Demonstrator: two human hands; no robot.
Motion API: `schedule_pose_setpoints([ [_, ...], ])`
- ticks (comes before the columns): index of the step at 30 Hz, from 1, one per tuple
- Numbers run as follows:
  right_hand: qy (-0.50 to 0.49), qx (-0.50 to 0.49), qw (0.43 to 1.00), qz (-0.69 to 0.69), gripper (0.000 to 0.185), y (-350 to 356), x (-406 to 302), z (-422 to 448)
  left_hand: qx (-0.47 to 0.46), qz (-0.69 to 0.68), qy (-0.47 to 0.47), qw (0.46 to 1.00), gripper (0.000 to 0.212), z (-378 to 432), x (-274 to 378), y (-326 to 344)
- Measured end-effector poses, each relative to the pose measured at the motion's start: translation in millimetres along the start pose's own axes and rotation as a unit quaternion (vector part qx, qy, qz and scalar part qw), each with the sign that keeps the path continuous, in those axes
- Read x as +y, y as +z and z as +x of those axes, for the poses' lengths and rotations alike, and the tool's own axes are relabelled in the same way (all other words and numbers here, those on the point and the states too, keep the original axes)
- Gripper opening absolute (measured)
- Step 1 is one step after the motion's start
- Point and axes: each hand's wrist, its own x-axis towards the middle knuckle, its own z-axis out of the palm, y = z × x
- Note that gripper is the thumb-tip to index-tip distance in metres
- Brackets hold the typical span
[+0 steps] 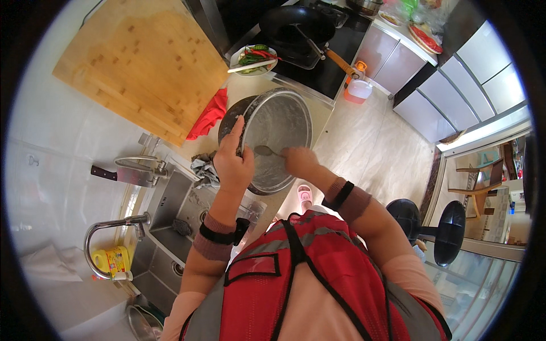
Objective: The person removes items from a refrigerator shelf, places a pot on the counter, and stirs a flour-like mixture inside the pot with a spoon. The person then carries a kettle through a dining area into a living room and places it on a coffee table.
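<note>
A large round metal pot [290, 115] is tilted over the counter, its mouth turned to the right. My left hand [233, 164] grips its near left rim, index finger stretched along the outside. At the pot's mouth my right hand [300, 162] holds a metal spoon [265, 150], whose bowl is inside the pot. Whitish residue coats the inner wall. Behind the pot a dish of red and green peppers [256, 59] has a white utensil lying across it. A red cloth [211, 115] lies left of the pot, and a grey rag [205, 170] is beside my left hand.
A wooden cutting board [149, 68] stands at the upper left. A black wok [296, 25] sits on the stove [337, 76]. Below left are a steel sink [158, 243], a curved faucet [113, 223], a cleaver [123, 174] and a yellow bottle [113, 261]. A black stool [448, 232] stands right.
</note>
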Motion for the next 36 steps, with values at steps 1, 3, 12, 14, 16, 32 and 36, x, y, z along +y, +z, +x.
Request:
schedule_pose_setpoints([
  [1,0.069,-0.017,0.997,-0.029,0.022,-8.5,-1.1,1.4,-0.015,-0.003,-0.038,0.999,0.056,0.5,-0.9,-1.9],
  [3,0.138,-0.032,0.988,-0.058,0.021,-11.5,-1.4,-0.9,-0.005,-0.007,-0.022,1.0,0.056,4.6,-5.6,-1.4],
  [12,0.131,-0.022,0.991,0.007,0.025,-15.5,10.3,-21.9,-0.099,0.005,-0.036,0.994,0.051,46.0,-21.3,-20.8],
  [14,0.145,0.0,0.988,0.046,0.025,-13.0,11.9,-25.0,-0.135,0.028,-0.023,0.99,0.054,51.5,-19.6,-21.5],
  [16,0.135,-0.001,0.985,0.111,0.026,-10.3,22.4,-26.8,-0.148,0.042,-0.011,0.988,0.058,53.2,-20.5,-25.5],
  [32,0.093,0.165,0.974,-0.122,0.033,-33.7,-8.0,4.9,-0.047,0.109,-0.011,0.993,0.063,-17.0,6.0,-30.1],
  [36,0.123,0.102,0.97,-0.185,0.038,-26.9,-19.3,17.7,-0.079,0.113,-0.027,0.99,0.062,-5.5,4.1,-25.4],
])
